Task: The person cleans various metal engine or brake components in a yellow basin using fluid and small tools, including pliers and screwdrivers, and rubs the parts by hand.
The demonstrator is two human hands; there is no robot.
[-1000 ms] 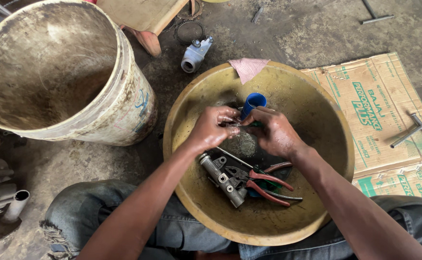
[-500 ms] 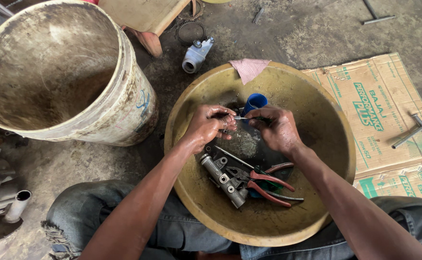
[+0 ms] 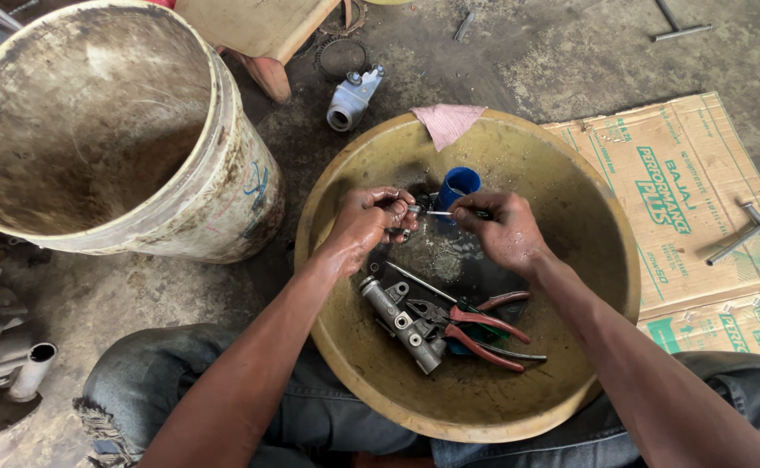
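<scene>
Over the middle of the yellow basin (image 3: 571, 173), a small metal part (image 3: 412, 211) sits pinched in the curled fingers of the left hand (image 3: 364, 227). A thin pin (image 3: 442, 213) lies level, its long axis running left to right, with its tip at the part; the right hand (image 3: 500, 230) grips its far end, fingers closed. What the part is I cannot tell. A blue cup (image 3: 459, 186) stands just behind, red-handled pliers (image 3: 484, 329) lie nearer the knees, and a dirty bucket (image 3: 224, 173) stands left.

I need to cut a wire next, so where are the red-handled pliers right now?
In the head view, the red-handled pliers lie low in the yellow basin, beside the metal cylinder part, under the right forearm.
</scene>
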